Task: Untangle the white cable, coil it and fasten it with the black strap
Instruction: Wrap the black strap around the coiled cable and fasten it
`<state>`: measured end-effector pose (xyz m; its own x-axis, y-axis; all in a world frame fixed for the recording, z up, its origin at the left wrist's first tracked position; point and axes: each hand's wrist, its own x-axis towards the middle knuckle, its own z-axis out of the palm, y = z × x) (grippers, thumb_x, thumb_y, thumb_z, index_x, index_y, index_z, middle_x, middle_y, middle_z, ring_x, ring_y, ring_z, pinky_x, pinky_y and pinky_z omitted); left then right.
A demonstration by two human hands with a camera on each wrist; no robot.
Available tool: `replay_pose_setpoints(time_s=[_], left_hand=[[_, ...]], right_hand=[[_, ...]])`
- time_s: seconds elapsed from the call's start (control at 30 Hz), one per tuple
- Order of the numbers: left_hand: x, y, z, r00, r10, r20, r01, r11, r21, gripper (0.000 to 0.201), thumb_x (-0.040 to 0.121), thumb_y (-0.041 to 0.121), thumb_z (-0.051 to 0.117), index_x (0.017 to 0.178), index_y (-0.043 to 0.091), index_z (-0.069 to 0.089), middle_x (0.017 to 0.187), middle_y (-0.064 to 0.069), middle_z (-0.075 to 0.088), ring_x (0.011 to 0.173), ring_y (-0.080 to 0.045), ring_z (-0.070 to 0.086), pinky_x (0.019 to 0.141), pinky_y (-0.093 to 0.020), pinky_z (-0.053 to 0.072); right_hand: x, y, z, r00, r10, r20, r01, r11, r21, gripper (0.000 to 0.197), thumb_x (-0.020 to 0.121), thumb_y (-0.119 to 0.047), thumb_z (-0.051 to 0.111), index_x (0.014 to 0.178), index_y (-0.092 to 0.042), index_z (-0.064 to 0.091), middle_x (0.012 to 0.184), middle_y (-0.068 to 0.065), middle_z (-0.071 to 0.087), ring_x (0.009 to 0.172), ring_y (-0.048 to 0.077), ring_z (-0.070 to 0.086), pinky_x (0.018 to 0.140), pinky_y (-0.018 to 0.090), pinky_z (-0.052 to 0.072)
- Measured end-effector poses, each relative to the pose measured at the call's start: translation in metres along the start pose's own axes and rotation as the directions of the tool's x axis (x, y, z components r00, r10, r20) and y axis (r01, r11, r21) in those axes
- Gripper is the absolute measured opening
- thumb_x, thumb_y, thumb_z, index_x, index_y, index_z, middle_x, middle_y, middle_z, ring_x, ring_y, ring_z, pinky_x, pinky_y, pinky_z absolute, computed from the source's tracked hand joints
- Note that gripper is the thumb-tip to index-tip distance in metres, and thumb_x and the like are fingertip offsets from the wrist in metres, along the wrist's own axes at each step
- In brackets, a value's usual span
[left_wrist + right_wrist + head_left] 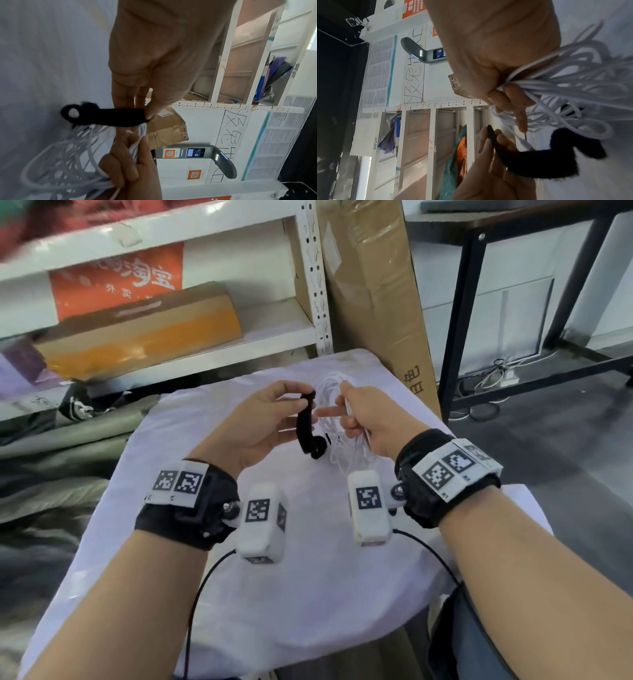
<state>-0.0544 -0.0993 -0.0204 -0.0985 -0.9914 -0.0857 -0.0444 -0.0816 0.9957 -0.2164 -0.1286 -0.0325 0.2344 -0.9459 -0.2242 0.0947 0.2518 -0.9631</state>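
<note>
Above the white-covered table, my left hand pinches the top end of the black strap between thumb and fingers; the strap hangs down with its lower end curled. In the left wrist view the black strap runs sideways from the left hand. My right hand grips the white cable, gathered into several loose loops, with its index finger pointing toward the strap. In the right wrist view the right hand clamps the white cable, and the black strap lies just below it.
A white metal shelf with an orange-and-brown box stands behind the table. A tall cardboard carton leans at the back right, beside a black table frame. Grey fabric lies at the left.
</note>
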Motion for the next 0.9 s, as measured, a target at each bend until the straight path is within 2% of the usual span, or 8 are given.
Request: replay_pose_setpoints(time_s=[0.07,0.17,0.27,0.33,0.47,0.6,0.7,0.9], left_hand=[[-0.012,-0.003,0.003,1.000,0.024,-0.005,-0.024,0.999,-0.042,0.020,0.095,0.001,0.049,0.106,0.013,0.059,0.089,-0.003,0.064,0.076,-0.017,0.066,0.070,-0.026,0.056],[-0.020,-0.003,0.004,0.996,0.085,-0.009,-0.086,0.994,-0.073,0.026,0.094,-0.006,0.047,0.110,0.011,0.058,0.098,-0.007,0.063,0.086,-0.021,0.067,0.074,-0.028,0.057],[-0.022,0.001,0.001,0.984,0.166,-0.068,-0.171,0.983,-0.074,0.029,0.093,-0.009,0.046,0.105,0.013,0.059,0.097,-0.008,0.063,0.086,-0.021,0.066,0.067,-0.027,0.056],[-0.021,0.002,-0.001,0.969,0.213,-0.125,-0.221,0.974,-0.047,0.029,0.093,-0.010,0.046,0.105,0.012,0.061,0.099,-0.010,0.061,0.088,-0.022,0.065,0.072,-0.025,0.056],[-0.018,0.001,-0.004,0.943,0.263,-0.204,-0.262,0.965,0.029,0.029,0.092,-0.011,0.048,0.110,0.007,0.061,0.107,-0.011,0.059,0.089,-0.022,0.066,0.079,-0.024,0.056],[-0.017,0.001,-0.014,0.887,0.323,-0.330,-0.342,0.940,0.003,0.029,0.092,-0.011,0.048,0.102,0.011,0.063,0.102,-0.005,0.060,0.087,-0.017,0.068,0.081,-0.025,0.056],[-0.013,-0.004,-0.029,0.854,0.294,-0.428,-0.355,0.932,-0.069,0.029,0.092,-0.011,0.047,0.097,0.013,0.063,0.099,-0.007,0.060,0.085,-0.016,0.069,0.075,-0.021,0.055],[-0.014,-0.010,-0.063,0.765,0.154,-0.625,-0.359,0.908,-0.216,0.028,0.093,-0.011,0.045,0.096,0.012,0.060,0.092,-0.004,0.060,0.086,-0.016,0.066,0.071,-0.019,0.055]], right_hand=[[-0.005,0.003,0.008,0.998,-0.009,0.064,0.012,0.999,-0.035,0.033,0.103,-0.026,0.032,0.075,-0.013,0.043,0.062,0.003,0.061,0.037,0.005,0.028,0.037,0.016,0.024],[-0.009,0.008,0.016,0.987,-0.003,0.163,0.013,0.998,-0.059,0.035,0.103,-0.031,0.034,0.076,-0.012,0.046,0.058,0.000,0.046,0.036,0.005,0.029,0.037,0.016,0.024],[-0.013,0.010,0.021,0.969,0.007,0.246,0.009,0.998,-0.065,0.032,0.102,-0.035,0.036,0.082,-0.012,0.047,0.072,0.010,0.065,0.038,0.006,0.027,0.038,0.016,0.024],[-0.016,0.009,0.022,0.960,0.015,0.280,0.012,0.995,-0.094,0.033,0.100,-0.038,0.039,0.085,-0.010,0.047,0.083,0.016,0.071,0.040,0.008,0.025,0.037,0.016,0.024],[-0.021,0.010,0.023,0.952,0.022,0.305,0.011,0.994,-0.105,0.034,0.101,-0.038,0.039,0.082,-0.011,0.046,0.065,0.005,0.069,0.039,0.007,0.026,0.036,0.016,0.025],[-0.021,0.011,0.021,0.923,0.063,0.379,-0.020,0.993,-0.116,0.030,0.103,-0.031,0.034,0.081,-0.012,0.042,0.073,0.008,0.066,0.036,0.006,0.027,0.037,0.016,0.023],[-0.022,0.010,0.021,0.891,0.077,0.448,-0.004,0.987,-0.161,0.030,0.103,-0.030,0.034,0.080,-0.013,0.041,0.082,0.010,0.064,0.035,0.005,0.027,0.036,0.016,0.024],[-0.026,0.012,0.021,0.823,0.160,0.544,-0.018,0.966,-0.258,0.031,0.103,-0.030,0.036,0.080,-0.012,0.045,0.082,0.005,0.064,0.035,0.004,0.025,0.036,0.014,0.025]])
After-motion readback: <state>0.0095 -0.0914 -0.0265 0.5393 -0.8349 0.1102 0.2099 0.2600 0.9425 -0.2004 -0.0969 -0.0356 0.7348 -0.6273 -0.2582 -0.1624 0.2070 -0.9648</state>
